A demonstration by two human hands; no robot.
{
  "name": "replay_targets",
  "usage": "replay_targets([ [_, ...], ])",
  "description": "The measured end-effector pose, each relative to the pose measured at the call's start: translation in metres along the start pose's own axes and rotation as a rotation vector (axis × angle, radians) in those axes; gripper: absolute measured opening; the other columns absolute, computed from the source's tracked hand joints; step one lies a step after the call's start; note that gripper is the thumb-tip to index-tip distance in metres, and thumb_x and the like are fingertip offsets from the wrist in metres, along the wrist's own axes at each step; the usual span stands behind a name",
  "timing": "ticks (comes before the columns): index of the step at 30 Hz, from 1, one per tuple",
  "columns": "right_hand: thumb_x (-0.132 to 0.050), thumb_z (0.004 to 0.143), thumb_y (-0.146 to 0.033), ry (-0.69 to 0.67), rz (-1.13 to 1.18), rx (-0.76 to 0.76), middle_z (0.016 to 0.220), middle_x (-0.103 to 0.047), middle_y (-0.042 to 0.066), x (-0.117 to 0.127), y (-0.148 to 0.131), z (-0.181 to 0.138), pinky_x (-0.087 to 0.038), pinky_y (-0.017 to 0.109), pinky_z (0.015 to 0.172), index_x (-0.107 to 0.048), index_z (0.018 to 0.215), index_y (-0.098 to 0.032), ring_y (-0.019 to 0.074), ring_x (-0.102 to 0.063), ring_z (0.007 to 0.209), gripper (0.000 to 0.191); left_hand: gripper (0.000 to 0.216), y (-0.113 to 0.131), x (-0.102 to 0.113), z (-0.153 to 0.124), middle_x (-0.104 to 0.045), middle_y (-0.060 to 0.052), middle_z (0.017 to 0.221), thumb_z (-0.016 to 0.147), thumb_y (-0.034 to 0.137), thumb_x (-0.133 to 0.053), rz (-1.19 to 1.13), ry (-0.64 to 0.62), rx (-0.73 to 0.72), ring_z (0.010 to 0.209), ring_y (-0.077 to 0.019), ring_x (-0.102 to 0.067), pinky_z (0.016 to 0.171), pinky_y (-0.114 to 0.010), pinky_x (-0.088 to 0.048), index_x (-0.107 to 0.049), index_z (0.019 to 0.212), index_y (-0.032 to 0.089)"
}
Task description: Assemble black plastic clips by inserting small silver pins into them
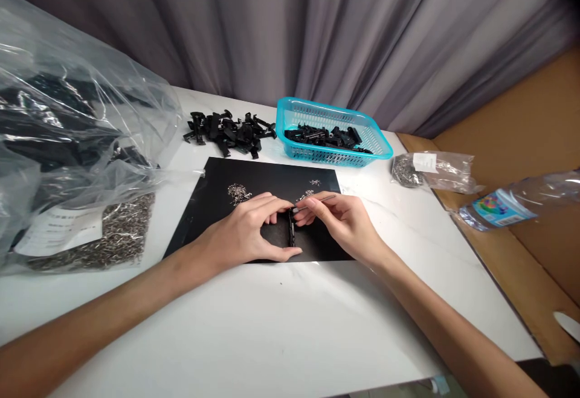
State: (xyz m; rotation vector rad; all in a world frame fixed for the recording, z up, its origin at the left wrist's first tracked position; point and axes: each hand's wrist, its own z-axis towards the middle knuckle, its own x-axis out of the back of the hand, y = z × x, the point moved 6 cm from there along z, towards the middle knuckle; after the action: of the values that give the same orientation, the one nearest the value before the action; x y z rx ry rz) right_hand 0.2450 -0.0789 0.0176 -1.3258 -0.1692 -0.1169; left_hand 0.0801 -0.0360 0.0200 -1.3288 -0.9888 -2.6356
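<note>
My left hand [247, 232] pinches a small black plastic part [291, 236], holding it upright on a black mat [217, 195] in the middle of the white table. My right hand [338, 217] is closed on a thin metal pin [324, 198] whose tip meets the top of the part. Both hands touch at the part. Small heaps of metal springs [238, 192] lie on the mat just beyond my fingers.
A pile of black plastic parts [229, 131] and a turquoise basket [376, 138] with more stand behind the mat. Large clear bags [67, 144] of parts fill the left. A small bag [430, 171], a plastic bottle [512, 205] and cardboard [534, 144] lie right.
</note>
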Motion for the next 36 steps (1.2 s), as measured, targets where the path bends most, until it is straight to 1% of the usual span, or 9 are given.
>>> replay_targets([
  [9, -0.062, 0.099, -0.051, 0.012, -0.025, -0.005, 0.090, -0.079, 0.008, -0.002, -0.001, 0.000, -0.067, 0.035, 0.078, -0.078, 0.092, -0.016, 0.0187, -0.077, 0.078, 0.039, 0.046, 0.001, -0.001, 0.001, -0.062, -0.001, 0.086, 0.073, 0.041, -0.086, 0.029, 0.004, -0.012, 0.077, -0.0163, -0.061, 0.073, -0.029, -0.056, -0.068, 0.109, 0.018],
  [16, -0.062, 0.099, -0.053, -0.015, 0.009, -0.053, 0.089, -0.077, 0.007, -0.003, -0.002, 0.001, -0.065, 0.035, 0.078, -0.073, 0.090, -0.017, 0.0184, -0.076, 0.078, 0.039, 0.054, 0.000, -0.001, 0.000, -0.062, -0.002, 0.089, 0.073, 0.040, -0.086, 0.029, 0.013, -0.021, 0.077, -0.0167, -0.062, 0.075, -0.030, -0.057, -0.067, 0.118, 0.017],
  [19, -0.057, 0.102, -0.053, 0.092, -0.027, -0.021, 0.083, -0.073, 0.005, 0.005, -0.004, 0.003, -0.061, 0.031, 0.070, -0.069, 0.090, -0.018, 0.0155, -0.070, 0.070, 0.039, 0.052, 0.001, -0.002, -0.001, -0.063, -0.002, 0.090, 0.073, 0.038, -0.086, 0.041, 0.019, -0.035, 0.078, -0.0170, -0.063, 0.077, -0.030, -0.058, -0.066, 0.116, 0.018],
  [22, -0.045, 0.109, -0.046, 0.284, -0.271, 0.114, 0.081, -0.063, 0.003, 0.019, -0.010, 0.002, -0.054, 0.033, 0.074, -0.062, 0.083, -0.021, 0.0158, -0.061, 0.073, 0.040, 0.049, 0.003, -0.004, -0.002, -0.064, -0.003, 0.092, 0.074, 0.037, -0.085, 0.071, 0.009, -0.062, 0.081, -0.0181, -0.063, 0.079, -0.031, -0.058, -0.064, 0.115, 0.018],
  [24, -0.038, 0.111, -0.040, 0.318, -0.440, 0.201, 0.082, -0.058, 0.003, 0.021, -0.012, 0.001, -0.050, 0.035, 0.079, -0.056, 0.081, -0.023, 0.0179, -0.057, 0.079, 0.040, 0.049, 0.007, -0.001, -0.002, -0.064, -0.004, 0.093, 0.076, 0.037, -0.083, 0.081, 0.019, -0.088, 0.083, -0.0191, -0.063, 0.079, -0.032, -0.057, -0.063, 0.116, 0.017],
  [28, -0.033, 0.112, -0.029, 0.193, -0.544, 0.285, 0.091, -0.057, 0.006, 0.008, -0.007, -0.001, -0.051, 0.036, 0.083, -0.057, 0.092, -0.023, 0.0205, -0.059, 0.088, 0.031, 0.051, 0.001, 0.027, 0.002, -0.062, -0.003, 0.093, 0.081, 0.039, -0.076, 0.082, 0.165, -0.028, 0.087, -0.0200, -0.061, 0.083, -0.034, -0.055, -0.062, 0.125, 0.017],
  [31, -0.038, 0.110, -0.025, 0.043, -0.635, 0.308, 0.107, -0.059, 0.011, -0.015, -0.006, -0.005, -0.054, 0.039, 0.090, -0.063, 0.113, -0.021, 0.0229, -0.061, 0.099, 0.025, 0.041, -0.025, 0.060, 0.003, -0.065, -0.004, 0.103, 0.089, 0.039, -0.064, 0.024, 0.351, 0.180, 0.089, -0.0193, -0.061, 0.083, -0.033, -0.053, -0.063, 0.126, 0.020],
  [34, -0.046, 0.108, -0.030, -0.114, -0.839, 0.310, 0.113, -0.060, 0.015, -0.044, -0.006, -0.006, -0.057, 0.044, 0.086, -0.062, 0.134, -0.017, 0.0263, -0.062, 0.096, 0.033, 0.041, -0.053, 0.085, 0.000, -0.067, -0.005, 0.108, 0.096, 0.048, -0.054, -0.078, 0.544, 0.300, 0.097, -0.0205, -0.063, 0.088, -0.033, -0.052, -0.063, 0.125, 0.021],
  [36, -0.048, 0.107, -0.034, -0.183, -0.943, 0.325, 0.115, -0.060, 0.016, -0.060, -0.008, -0.003, -0.057, 0.046, 0.083, -0.058, 0.143, -0.014, 0.0272, -0.061, 0.092, 0.042, 0.042, -0.066, 0.093, -0.002, -0.068, -0.005, 0.107, 0.097, 0.051, -0.052, -0.077, 0.608, 0.342, 0.097, -0.0201, -0.065, 0.088, -0.032, -0.052, -0.063, 0.123, 0.020],
])
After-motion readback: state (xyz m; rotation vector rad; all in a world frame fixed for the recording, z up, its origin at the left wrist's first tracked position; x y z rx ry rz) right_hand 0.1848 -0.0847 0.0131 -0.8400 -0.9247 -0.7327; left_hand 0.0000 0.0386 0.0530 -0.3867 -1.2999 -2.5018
